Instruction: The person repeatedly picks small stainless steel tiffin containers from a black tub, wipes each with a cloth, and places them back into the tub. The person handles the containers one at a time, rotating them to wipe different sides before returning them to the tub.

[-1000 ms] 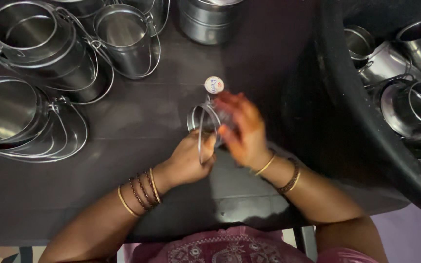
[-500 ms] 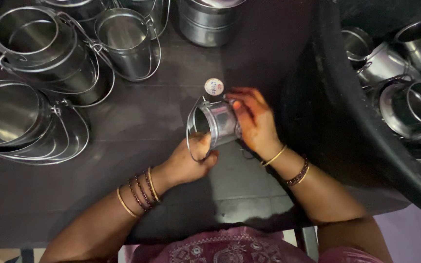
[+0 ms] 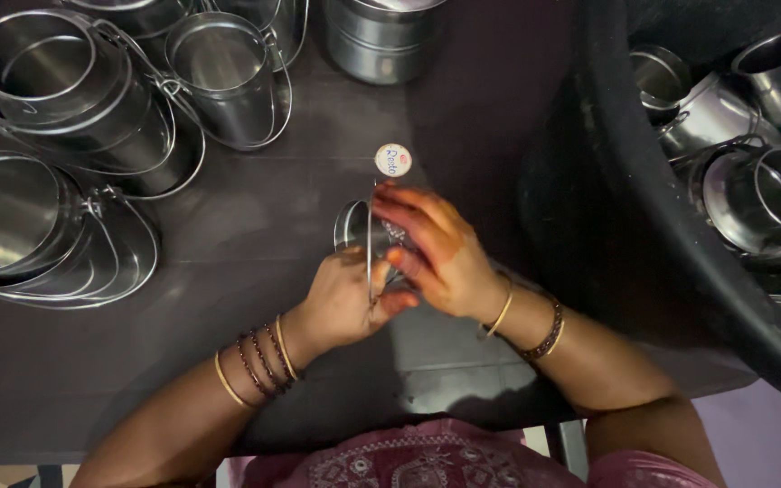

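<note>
Head view: looking straight down at a dark desk (image 3: 228,380).
Left hand (image 3: 345,303): grip closed on the thin wire handle (image 3: 370,244) of a small steel pail (image 3: 363,230).
Right hand (image 3: 436,248): fingers curled over the pail's side, pressed to it; how firm the hold is looks unclear, since the hand hides most of it.
Pail: off the desk near its middle, tipped on its side between both hands.
Round sticker (image 3: 392,160): flat on the desk just beyond the pail.
Steel buckets (image 3: 228,77): clustered at the far left.
Black tub (image 3: 644,226): at the right, holding more pails.
</note>
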